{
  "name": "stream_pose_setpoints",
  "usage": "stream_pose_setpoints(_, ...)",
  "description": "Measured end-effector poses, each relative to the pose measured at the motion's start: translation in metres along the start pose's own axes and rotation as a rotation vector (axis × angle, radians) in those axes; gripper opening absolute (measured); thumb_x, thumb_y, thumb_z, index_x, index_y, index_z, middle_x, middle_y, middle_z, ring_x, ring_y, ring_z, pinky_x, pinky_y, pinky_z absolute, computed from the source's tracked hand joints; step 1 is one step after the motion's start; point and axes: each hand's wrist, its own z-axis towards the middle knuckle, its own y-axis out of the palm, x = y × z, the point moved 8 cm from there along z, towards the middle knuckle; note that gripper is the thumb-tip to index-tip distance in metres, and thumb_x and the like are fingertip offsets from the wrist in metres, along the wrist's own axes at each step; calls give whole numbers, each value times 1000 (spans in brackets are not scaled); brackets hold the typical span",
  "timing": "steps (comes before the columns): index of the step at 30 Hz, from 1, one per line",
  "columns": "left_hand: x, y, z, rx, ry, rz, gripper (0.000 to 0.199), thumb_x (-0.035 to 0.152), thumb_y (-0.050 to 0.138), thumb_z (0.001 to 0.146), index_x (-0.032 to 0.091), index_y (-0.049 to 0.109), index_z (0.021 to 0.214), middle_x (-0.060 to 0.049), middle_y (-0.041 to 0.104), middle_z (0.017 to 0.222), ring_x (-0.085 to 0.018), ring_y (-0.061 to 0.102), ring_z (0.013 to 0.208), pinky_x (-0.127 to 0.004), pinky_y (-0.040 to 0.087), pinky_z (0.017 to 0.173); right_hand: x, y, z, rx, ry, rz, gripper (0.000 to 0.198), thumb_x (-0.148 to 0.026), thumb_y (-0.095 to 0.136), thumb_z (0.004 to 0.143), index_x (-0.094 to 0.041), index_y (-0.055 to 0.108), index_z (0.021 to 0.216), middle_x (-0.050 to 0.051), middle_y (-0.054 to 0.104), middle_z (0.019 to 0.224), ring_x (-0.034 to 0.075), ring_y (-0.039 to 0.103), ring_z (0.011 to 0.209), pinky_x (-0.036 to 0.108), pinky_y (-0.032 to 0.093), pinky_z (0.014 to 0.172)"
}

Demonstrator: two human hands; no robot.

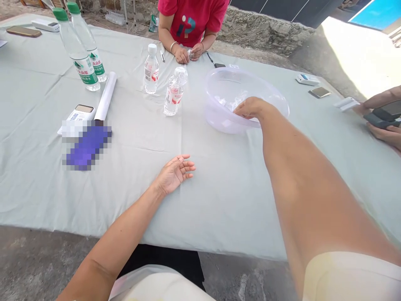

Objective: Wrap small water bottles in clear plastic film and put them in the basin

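Note:
My left hand (176, 173) lies palm turned inward on the pale green tablecloth (216, 200), its fingers loosely spread with nothing in them. Over the near rim of a translucent lilac plastic basin (225, 119) reaches my right hand (250, 108). Its fingers point down at clear, shiny plastic-looking pieces (232, 101) on the basin's bottom. The rim partly hides the fingertips, so whether they grip anything cannot be seen. Left of the basin stand two small clear water bottles with red and white labels, the nearer bottle (173, 94) and the farther bottle (151, 73).
Two large green-capped bottles (83, 67), a white roll (105, 96), a blurred purple item (89, 146) and a white device (79, 117) stand or lie left. Across the table, a person in red (194, 21) handles something small and clear. Another person's hands (385, 131) hold a dark device at right.

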Motion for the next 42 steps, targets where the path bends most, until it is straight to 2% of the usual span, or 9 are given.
stream_pose_setpoints(3,1,2,-2,-13,15,0,24,29,71,88,16,67,107,-6,71,92,-18,71,87,-30,54,75,-13,-30,-25,206,104,277,27,-28,58,90,-4,71,92,12,69,94,14,62,87,36,45,77)
stream_pose_setpoints(5,4,4,-3,-18,39,0,26,31,74,85,17,67,106,-6,71,94,-18,71,89,-31,54,77,-36,-39,-62,282,-42,594,19,-25,58,91,-14,69,102,8,67,97,10,60,80,29,47,72)
stream_pose_setpoints(10,18,12,-10,-20,159,116,41,47,79,78,20,68,108,-5,69,104,-19,68,95,-32,55,80,-85,35,-194,-271,-163,981,29,-33,75,80,-26,68,106,1,67,97,14,61,76,28,53,64)
stream_pose_setpoints(14,27,11,-13,46,240,361,35,47,82,75,21,67,93,-2,67,93,-14,64,83,-25,51,70,-83,83,-255,-354,-8,1091,47,-41,80,74,-29,64,117,2,68,101,19,65,90,33,57,76)
stream_pose_setpoints(19,40,5,-18,166,415,512,26,41,79,77,20,65,79,1,65,82,-12,64,82,-25,52,78,-62,93,-258,-360,118,1153,58,-45,81,72,-28,60,123,1,67,89,18,64,82,33,54,72)
stream_pose_setpoints(25,50,18,-25,127,560,601,23,42,77,81,22,66,81,1,64,83,-11,64,80,-25,54,74,-59,94,-266,-639,140,1125,46,-40,77,78,-24,66,120,2,72,93,18,66,87,33,51,79)
stream_pose_setpoints(31,51,9,-24,201,469,392,26,42,77,80,24,59,86,3,64,84,-11,65,77,-22,50,67,-52,91,-259,-445,276,1303,23,-34,77,70,-22,66,85,0,68,82,14,63,71,29,50,67)
stream_pose_setpoints(37,26,19,-19,114,274,633,31,44,81,74,21,64,89,-1,64,89,-13,63,81,-24,52,70,-52,85,-258,-288,253,1298,21,-33,75,70,-23,62,84,0,66,85,15,64,80,29,52,72)
stream_pose_setpoints(42,31,17,-24,194,392,671,20,31,76,77,20,59,73,4,55,71,-7,49,61,-20,41,59,-61,90,-263,-387,179,1265,35,-34,80,68,-22,64,97,3,69,103,16,66,88,30,54,74)
